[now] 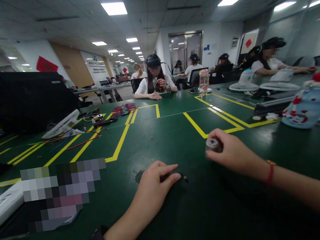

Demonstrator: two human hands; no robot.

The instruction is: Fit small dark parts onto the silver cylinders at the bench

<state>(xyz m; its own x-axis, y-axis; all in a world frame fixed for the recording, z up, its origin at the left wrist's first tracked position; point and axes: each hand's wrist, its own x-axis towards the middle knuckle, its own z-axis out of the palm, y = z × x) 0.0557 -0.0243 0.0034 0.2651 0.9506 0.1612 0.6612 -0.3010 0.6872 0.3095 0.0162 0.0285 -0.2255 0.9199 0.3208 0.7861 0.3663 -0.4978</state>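
Near the table's middle, my right hand [227, 152] is wrapped round a short silver motor-like cylinder [212, 143]. Its round end faces up and has a dark centre; my fingers cover much of its side. My left hand [154, 181] rests low over the green table [175, 222], thumb and index finger stretched out and apart, with nothing visible between them. Just beyond the left thumb tip lies a tiny dark cylindrical part [185, 178] with a pale end. Beside the left hand's far edge is a dark patch [139, 176] on the surface.
At left are a white power strip [3, 207], a blurred-out item [66, 196], loose wires [90, 136] and a white fan [61, 124]. A blue bottle [305, 108] with a red lid stands right. Yellow tape [121, 142] marks the table. A person [155, 80] sits opposite.
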